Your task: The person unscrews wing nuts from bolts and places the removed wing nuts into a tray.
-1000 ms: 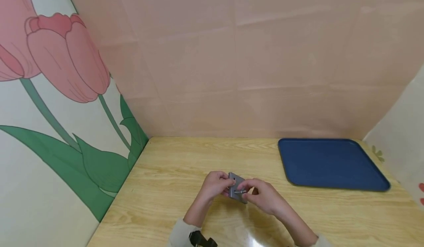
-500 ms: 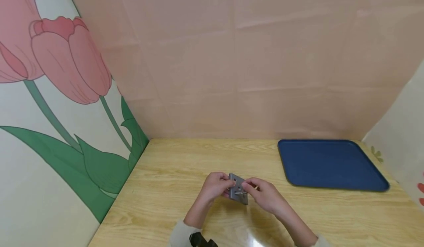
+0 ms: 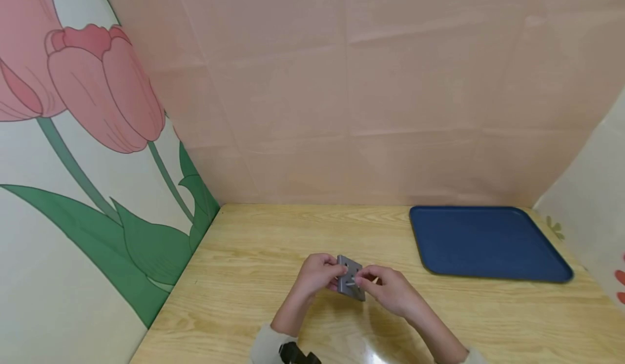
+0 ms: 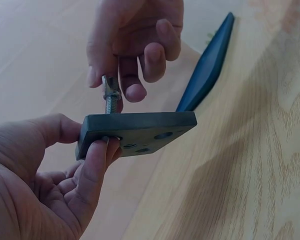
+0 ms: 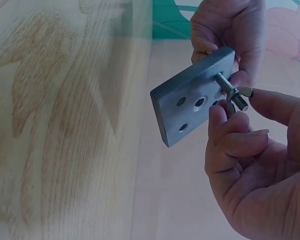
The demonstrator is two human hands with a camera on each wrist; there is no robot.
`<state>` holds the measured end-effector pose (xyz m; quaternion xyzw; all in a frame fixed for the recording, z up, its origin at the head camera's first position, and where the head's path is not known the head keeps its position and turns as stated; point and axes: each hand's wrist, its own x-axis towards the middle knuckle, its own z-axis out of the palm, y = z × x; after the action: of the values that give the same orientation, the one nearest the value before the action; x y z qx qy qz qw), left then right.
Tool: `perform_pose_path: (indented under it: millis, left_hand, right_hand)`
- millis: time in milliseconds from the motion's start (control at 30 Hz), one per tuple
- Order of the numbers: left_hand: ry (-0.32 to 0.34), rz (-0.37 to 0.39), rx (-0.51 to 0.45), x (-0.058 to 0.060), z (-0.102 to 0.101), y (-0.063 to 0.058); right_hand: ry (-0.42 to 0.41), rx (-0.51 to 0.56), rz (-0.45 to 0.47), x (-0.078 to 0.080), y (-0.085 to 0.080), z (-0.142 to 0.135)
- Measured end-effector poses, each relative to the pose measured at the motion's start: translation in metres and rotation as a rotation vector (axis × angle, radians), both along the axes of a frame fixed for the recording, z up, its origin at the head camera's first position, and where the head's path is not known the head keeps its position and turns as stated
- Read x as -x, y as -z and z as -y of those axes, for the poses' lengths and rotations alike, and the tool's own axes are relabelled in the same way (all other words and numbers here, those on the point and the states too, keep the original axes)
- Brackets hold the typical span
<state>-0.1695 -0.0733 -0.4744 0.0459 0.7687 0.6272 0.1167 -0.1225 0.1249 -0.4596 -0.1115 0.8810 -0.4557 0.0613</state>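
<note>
A grey metal plate (image 3: 349, 291) with several round holes is held above the table, between my hands. My left hand (image 3: 317, 273) grips one end of it, thumb on one face and fingers on the other. From the plate's face a threaded bolt (image 5: 222, 80) sticks out, carrying a wing nut (image 5: 233, 94) partway along, apart from the plate. My right hand (image 3: 388, 288) pinches the wing nut's wings between thumb and forefinger; its other fingers curl loosely. In the left wrist view, the bolt rises from the plate and the right fingertips partly cover the nut.
A dark blue tray (image 3: 493, 242) lies at the back right of the wood-grain table (image 3: 254, 277). Behind stands a pinkish-beige sheet (image 3: 312, 109), with a tulip-printed panel (image 3: 104, 98) on the left and a pale panel (image 3: 593, 201) on the right.
My right fingers drew back from the bolt, leaving it more exposed half a second ago, then came round the wing nut again. The left hand and plate have hardly moved.
</note>
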Motion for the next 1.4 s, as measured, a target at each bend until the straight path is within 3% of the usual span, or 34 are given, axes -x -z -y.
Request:
perform_pose_path:
  millis: [767,1133,1400]
  left_hand:
    - [0.009,-0.013,0.002,-0.0019,-0.0023,0.0027]
    - [0.006,-0.01,0.01,-0.003,-0.0018,-0.0007]
    - [0.005,0.0,0.005,-0.002,0.0007,-0.0021]
  right_hand:
    - [-0.061,0.076,0.004,-0.0057,-0.0036,-0.0029]
    - [0.104,0.052,0.014,0.0005,-0.0012,0.0007]
    - [0.033,0.021,0.015,0.0017,0.0027,0.0003]
